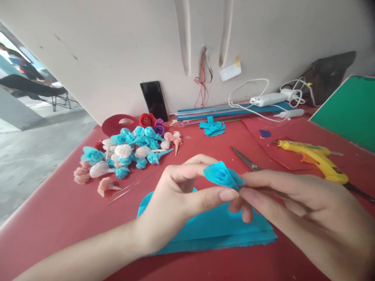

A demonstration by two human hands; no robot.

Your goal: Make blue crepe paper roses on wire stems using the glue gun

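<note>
A small blue crepe paper flower point(220, 174), with petals curled around its middle, is held up between both hands. My left hand point(178, 195) grips it from the left, thumb in front and fingers behind. Thumb and forefinger of my right hand point(295, 207) pinch its right-hand end. Beneath the hands lies a stack of blue crepe paper point(222, 238) on the red tabletop point(73, 234). Just beyond my right hand are scissors point(246, 159), their handles hidden behind it.
Finished paper flowers point(125, 150) in blue, white and pink are heaped at the left, with thin wires point(129, 189) beside them. A yellow glue gun point(319, 156) lies at the right. A phone point(154, 99) leans on the wall; a white power strip point(269, 99) sits at the back.
</note>
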